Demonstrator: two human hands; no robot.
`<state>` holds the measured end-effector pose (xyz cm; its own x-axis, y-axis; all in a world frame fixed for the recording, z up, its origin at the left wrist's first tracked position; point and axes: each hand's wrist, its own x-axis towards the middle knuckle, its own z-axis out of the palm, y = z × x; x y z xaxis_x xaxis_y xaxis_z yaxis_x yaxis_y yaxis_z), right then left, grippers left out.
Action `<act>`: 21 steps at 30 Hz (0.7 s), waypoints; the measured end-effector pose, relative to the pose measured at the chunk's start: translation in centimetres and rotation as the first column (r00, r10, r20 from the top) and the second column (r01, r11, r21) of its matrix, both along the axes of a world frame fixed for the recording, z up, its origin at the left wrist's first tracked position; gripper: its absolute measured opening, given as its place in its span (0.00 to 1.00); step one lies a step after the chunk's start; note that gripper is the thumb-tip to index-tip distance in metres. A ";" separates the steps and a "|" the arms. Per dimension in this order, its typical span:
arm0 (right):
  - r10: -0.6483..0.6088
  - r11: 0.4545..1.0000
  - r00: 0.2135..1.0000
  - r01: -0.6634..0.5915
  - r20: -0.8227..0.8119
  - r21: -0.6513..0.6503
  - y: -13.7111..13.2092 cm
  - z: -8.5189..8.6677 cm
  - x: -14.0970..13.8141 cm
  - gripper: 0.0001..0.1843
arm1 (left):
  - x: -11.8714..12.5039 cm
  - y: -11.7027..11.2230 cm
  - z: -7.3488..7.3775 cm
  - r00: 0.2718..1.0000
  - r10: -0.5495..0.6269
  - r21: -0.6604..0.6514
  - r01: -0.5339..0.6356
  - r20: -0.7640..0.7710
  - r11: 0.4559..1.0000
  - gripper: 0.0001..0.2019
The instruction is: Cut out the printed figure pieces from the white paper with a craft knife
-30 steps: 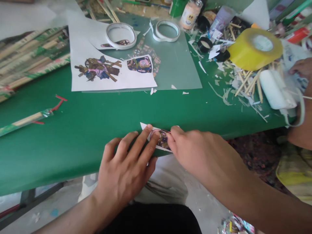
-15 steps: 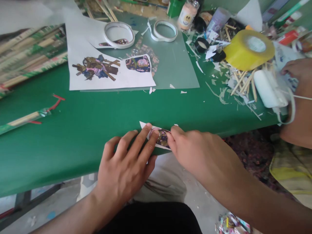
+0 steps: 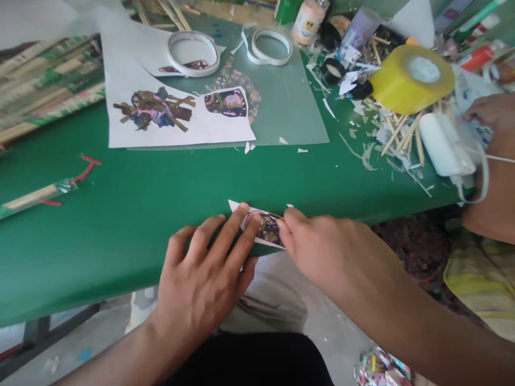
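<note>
The right hand (image 3: 333, 254) has drawn slightly rightward from the left fingertips since the first frame, baring a little more of the printed piece of paper (image 3: 267, 228). That paper lies at the lower centre of the frame, on the near edge of the green table (image 3: 161, 182). The left hand (image 3: 207, 268) is spread wide, two fingertips pressing the paper's left part. The right hand is closed in a tight pinch at its right end; what the fingers grip cannot be told. A yellow tape roll (image 3: 386, 80) sits upper right, near another person's hand (image 3: 488, 110).
</note>
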<state>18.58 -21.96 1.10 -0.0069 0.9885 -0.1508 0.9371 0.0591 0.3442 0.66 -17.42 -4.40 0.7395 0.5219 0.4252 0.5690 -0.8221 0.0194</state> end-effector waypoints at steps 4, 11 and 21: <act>0.011 1.000 1.000 -0.011 0.023 -0.005 -0.1 0.0 0.1 0.08 | 0.0 0.0 0.1 1.000 0.003 -0.008 -0.003 0.004 1.000 0.22; -0.007 0.999 0.999 0.008 0.031 -0.040 -0.5 0.2 0.4 0.07 | 0.0 -0.1 0.3 1.000 0.008 -0.021 -0.008 -0.019 1.000 0.23; -0.059 0.998 0.988 0.058 -0.139 -0.013 -0.8 0.2 1.6 0.13 | 0.1 0.0 0.3 1.000 0.016 -0.014 -0.016 -0.021 1.000 0.22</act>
<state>20.15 -22.77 1.27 0.0289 0.9865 -0.1610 0.9778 0.0056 0.2093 0.79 -17.40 -4.05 0.7396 0.5398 0.4020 0.5826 -0.8126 0.0194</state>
